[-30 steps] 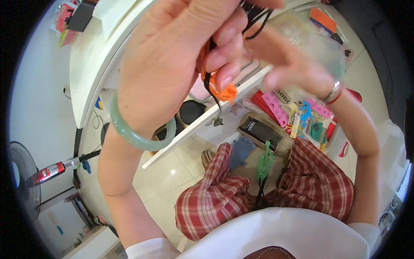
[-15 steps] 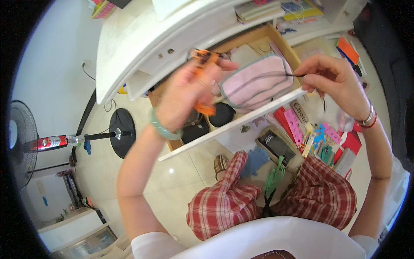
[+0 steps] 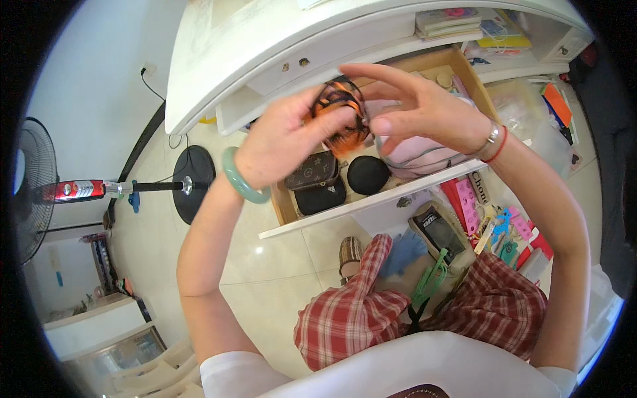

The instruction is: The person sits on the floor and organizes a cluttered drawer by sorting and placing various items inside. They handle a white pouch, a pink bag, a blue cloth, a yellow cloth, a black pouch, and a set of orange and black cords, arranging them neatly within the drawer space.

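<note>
My left hand [image 3: 282, 142], with a green bangle at the wrist, grips a small orange and black bundle of cord [image 3: 340, 114] above an open wooden drawer [image 3: 285, 205]. My right hand [image 3: 424, 109] is against the same bundle, thumb and fingers touching its right side, the other fingers spread. Below the hands the drawer holds a brown patterned pouch [image 3: 312, 171], a black pouch [image 3: 322, 197], a round black case [image 3: 368, 174] and a pink bag [image 3: 418, 156].
The white cabinet [image 3: 265, 40] stands ahead with shelves of books at the upper right. A standing fan [image 3: 40, 189] and its round base [image 3: 189, 182] are at the left. Colourful packets and clips [image 3: 491, 219] lie by my right knee on the tiled floor.
Both hands have come together over the drawer. The right hand moved left from the pink bag's edge to the orange bundle, which sits bunched between the two hands.
</note>
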The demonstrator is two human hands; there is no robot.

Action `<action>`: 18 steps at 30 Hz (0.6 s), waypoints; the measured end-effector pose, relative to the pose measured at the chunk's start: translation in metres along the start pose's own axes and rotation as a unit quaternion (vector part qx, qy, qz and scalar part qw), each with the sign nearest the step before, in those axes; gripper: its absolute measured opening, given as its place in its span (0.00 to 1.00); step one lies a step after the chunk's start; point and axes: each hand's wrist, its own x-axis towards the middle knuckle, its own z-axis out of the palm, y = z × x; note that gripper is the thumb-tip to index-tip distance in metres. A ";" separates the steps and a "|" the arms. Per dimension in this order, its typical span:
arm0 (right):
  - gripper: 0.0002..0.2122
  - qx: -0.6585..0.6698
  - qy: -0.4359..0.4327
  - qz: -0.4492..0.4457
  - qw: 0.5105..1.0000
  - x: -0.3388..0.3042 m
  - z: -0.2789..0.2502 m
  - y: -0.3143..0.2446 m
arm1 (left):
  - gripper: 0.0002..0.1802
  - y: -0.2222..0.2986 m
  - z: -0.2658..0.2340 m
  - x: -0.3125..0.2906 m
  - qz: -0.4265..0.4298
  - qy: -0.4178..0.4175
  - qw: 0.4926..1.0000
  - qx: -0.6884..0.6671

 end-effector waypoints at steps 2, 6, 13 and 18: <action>0.22 0.004 -0.005 0.027 1.000 0.021 0.005 0.009 | 0.15 -0.013 -0.020 -0.004 0.024 0.045 0.997 0.060; 0.12 -0.011 0.018 0.049 0.999 0.045 0.004 0.017 | 0.11 -0.033 -0.035 -0.022 -0.009 0.088 0.992 0.087; 0.25 -0.105 0.006 0.050 0.993 0.045 0.011 0.057 | 0.12 -0.087 -0.005 -0.037 -0.118 0.105 0.974 -0.159; 0.34 -0.037 -0.050 0.005 0.998 0.049 0.041 0.076 | 0.13 -0.074 0.016 -0.039 -0.008 0.116 0.977 -0.178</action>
